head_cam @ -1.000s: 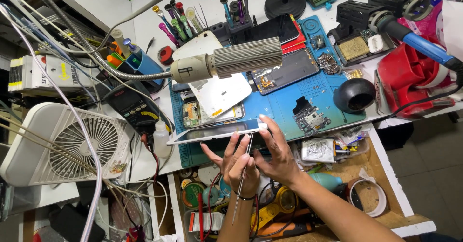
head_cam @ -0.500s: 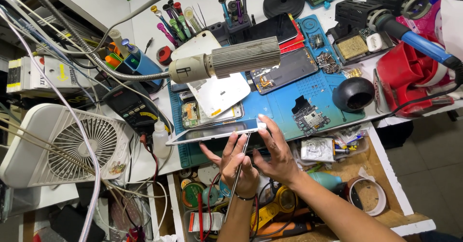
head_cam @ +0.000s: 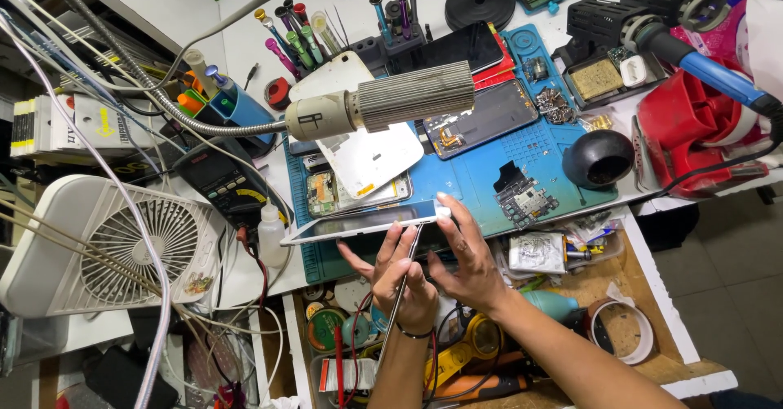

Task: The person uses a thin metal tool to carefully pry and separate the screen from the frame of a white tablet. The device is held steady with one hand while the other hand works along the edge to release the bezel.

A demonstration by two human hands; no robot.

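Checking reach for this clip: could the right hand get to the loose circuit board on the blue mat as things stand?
Probably yes. The right hand is on the phone's right end, and the circuit board lies just beyond it on the blue mat, with nothing between. It would have to let go of the phone first.

Both hands hold a thin white phone (head_cam: 363, 223) on its edge above the near side of the blue work mat (head_cam: 481, 176). The left hand (head_cam: 400, 282) also holds a thin metal tool (head_cam: 401, 282) that points up to the phone. The right hand (head_cam: 465, 262) touches the right end of the phone with its fingertips. A white fan (head_cam: 122, 246) stands at the left.
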